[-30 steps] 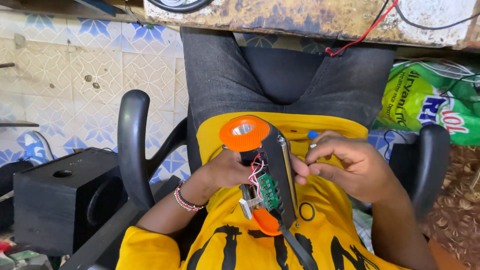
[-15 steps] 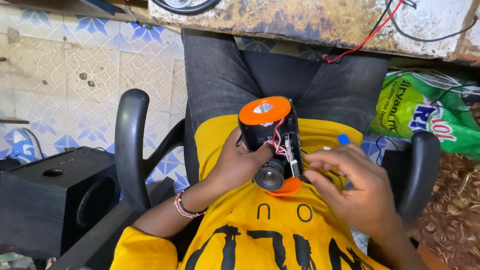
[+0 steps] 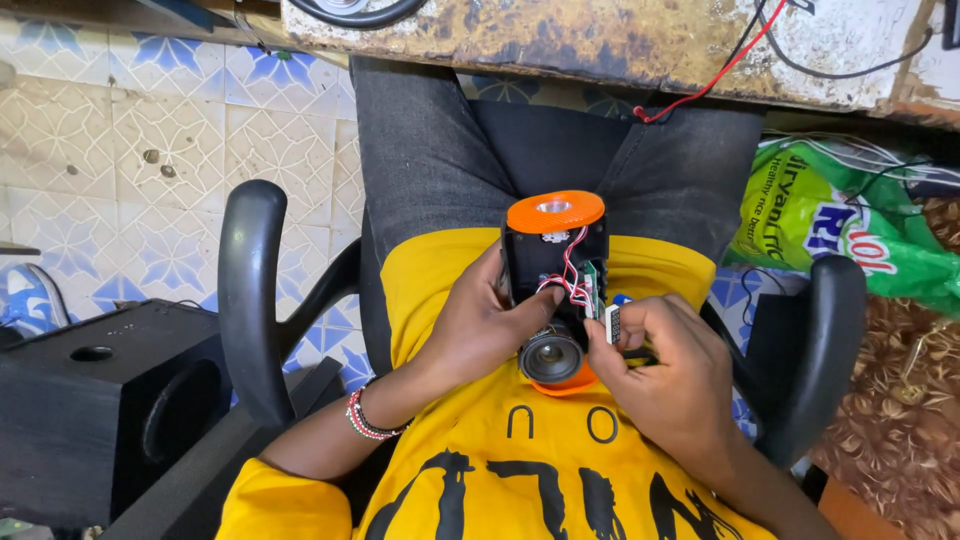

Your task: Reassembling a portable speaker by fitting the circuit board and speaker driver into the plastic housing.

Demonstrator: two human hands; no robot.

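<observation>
A small black speaker with orange end caps (image 3: 553,262) lies opened in my lap, its red and white wires and a green circuit board showing. My left hand (image 3: 480,325) grips the speaker's body from the left side. My right hand (image 3: 660,365) pinches a small white and black part at the speaker's right edge, next to the round driver (image 3: 551,358). I sit in a black armchair wearing a yellow shirt and dark trousers.
A worn workbench edge (image 3: 600,40) with a red wire (image 3: 715,75) runs across the top. A black speaker box (image 3: 90,400) stands at the lower left on the tiled floor. A green printed sack (image 3: 850,225) lies at the right beside the chair armrest (image 3: 820,350).
The speaker has been turned from lying on its side with the board up to standing with the driver facing me. My right hand has closed in on its right edge.
</observation>
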